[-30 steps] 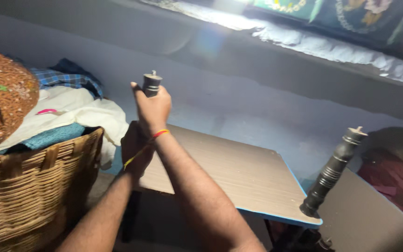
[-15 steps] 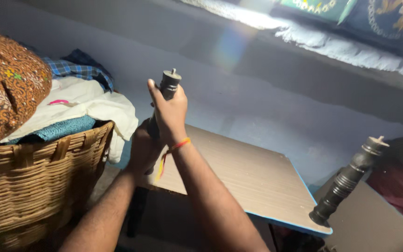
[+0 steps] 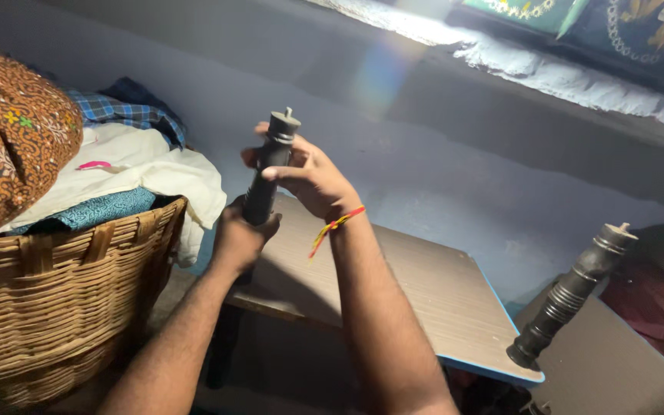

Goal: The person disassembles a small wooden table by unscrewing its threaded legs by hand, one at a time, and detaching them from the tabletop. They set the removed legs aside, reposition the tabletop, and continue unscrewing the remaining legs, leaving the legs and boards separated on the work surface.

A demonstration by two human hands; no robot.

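Observation:
Both my hands hold a dark turned wooden table leg [image 3: 268, 170] that stands upright at the near left corner of an overturned brown table board [image 3: 401, 284]. My right hand [image 3: 309, 180] wraps the leg near its top. Lower down, my left hand [image 3: 237, 237] grips the leg close to the board. A red and yellow thread is tied around my right wrist. A second dark leg [image 3: 570, 296] sticks up, tilted, from the board's right corner.
A wicker basket [image 3: 48, 284] heaped with folded clothes stands at the left, close to my left arm. A grey wall runs behind the board. Patterned cushions [image 3: 616, 23] lie on a ledge at the top right.
My view has shifted a little, so the hands and leg sit lower and further right. My right hand has slid slightly down from the leg's top; both hands stay on it.

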